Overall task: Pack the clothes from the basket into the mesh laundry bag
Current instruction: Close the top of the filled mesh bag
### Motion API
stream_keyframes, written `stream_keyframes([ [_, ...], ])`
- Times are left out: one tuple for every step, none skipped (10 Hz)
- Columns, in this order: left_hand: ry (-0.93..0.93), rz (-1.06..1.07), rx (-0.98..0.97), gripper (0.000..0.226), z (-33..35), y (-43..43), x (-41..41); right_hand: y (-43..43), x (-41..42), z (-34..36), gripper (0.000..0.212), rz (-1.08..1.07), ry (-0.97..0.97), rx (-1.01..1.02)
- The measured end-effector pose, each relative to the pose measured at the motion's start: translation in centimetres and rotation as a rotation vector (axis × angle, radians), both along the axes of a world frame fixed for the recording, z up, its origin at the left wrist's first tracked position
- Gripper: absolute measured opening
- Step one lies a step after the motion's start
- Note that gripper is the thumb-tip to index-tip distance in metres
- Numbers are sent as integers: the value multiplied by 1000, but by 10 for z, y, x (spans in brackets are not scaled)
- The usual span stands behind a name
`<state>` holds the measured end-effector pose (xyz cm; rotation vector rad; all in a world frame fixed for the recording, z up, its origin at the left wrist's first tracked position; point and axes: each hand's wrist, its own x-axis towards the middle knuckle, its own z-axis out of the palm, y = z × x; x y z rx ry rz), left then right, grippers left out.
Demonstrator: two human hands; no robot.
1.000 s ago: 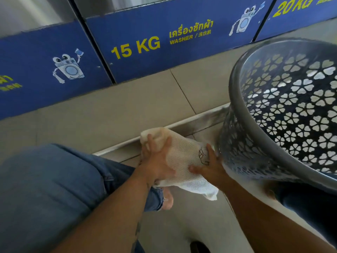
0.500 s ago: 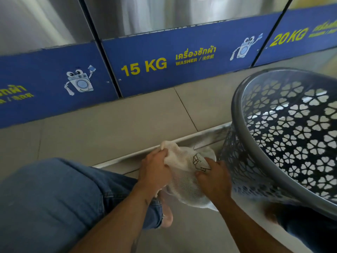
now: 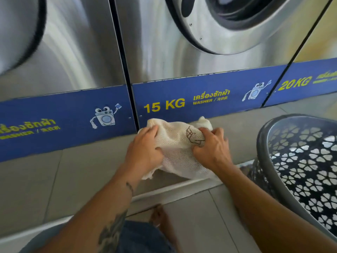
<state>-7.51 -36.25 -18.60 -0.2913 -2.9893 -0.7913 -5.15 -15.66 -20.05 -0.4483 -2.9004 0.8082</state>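
A cream mesh laundry bag (image 3: 177,154) with a brown printed logo is bunched up in front of me, held in the air above the tiled floor. My left hand (image 3: 144,152) grips its left side. My right hand (image 3: 212,147) clutches its right side beside the logo. The grey plastic basket (image 3: 264,143) with flower-shaped cut-outs stands tilted at the right edge of the view. Inside it I see only dark shadow, so I cannot tell what clothes it holds.
Steel washing machines (image 3: 164,48) with a blue "15 KG" band (image 3: 200,99) stand directly ahead. A raised tiled step with a metal edge strip (image 3: 173,190) runs across the floor. My bare foot (image 3: 160,214) and denim-clad knee (image 3: 138,236) are below.
My view has tilted upward, so the washer doors now show. Both hands have lifted the bag higher and pulled its sides apart, bunching the mesh in each fist.
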Motion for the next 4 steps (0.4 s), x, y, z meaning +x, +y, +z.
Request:
stream_keyframes([
  [-351,-76,-336,87,-19,-14,-23,-2,-24,-40,93,150,-249,12],
  [-463,-131,-467,97,-28,-15,-27,0,-26,-57,108,182,-272,59],
  [-563,-107,-501,96,-14,-4,-28,-1,-19,-47,108,190,-324,6],
  [-539,-90,-585,82,8,6,-15,0,-12,-26,103,226,-310,15],
])
